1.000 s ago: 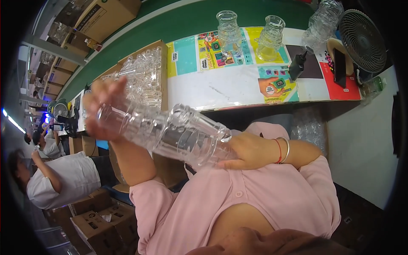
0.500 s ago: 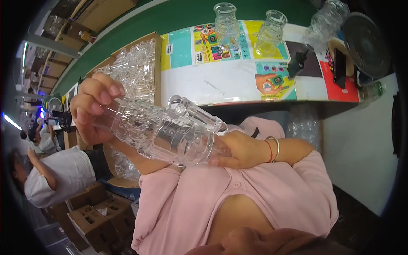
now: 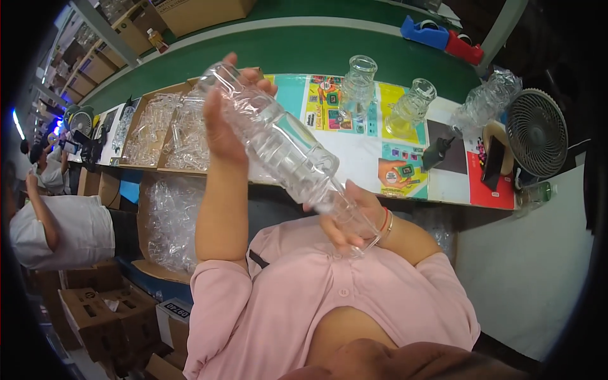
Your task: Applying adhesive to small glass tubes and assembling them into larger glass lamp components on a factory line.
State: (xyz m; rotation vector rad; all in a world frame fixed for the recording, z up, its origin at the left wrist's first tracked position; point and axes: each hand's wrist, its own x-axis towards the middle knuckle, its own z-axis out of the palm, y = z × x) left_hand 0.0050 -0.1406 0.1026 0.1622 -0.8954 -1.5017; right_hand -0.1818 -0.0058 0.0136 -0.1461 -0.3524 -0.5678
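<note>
A long clear glass vessel (image 3: 288,149) with a ringed, bulging body slants across in front of my chest, above the table's near edge. My left hand (image 3: 227,123) is wrapped around its upper left end, fingers curled behind the glass. Lower down, my right hand (image 3: 354,218), with a red string and a bangle at the wrist, grips the other end, which flares to a round rim. Two similar clear glass vessels, a left one (image 3: 359,88) and a right one (image 3: 411,109), stand upright on the table beyond my hands.
Cardboard trays of small clear glass pieces (image 3: 155,130) line the table's left. A carton of clear wrapped pieces (image 3: 171,218) sits below. To the right are a black bottle (image 3: 438,152), a phone (image 3: 493,161), a bagged glass piece (image 3: 487,101) and a fan (image 3: 537,133). Tape dispensers (image 3: 437,38) lie behind.
The glass vessel has swung to a steeper slant, its left end raised and moved right with my left hand. My right hand has shifted slightly right. The view has tilted, showing more of the table's back.
</note>
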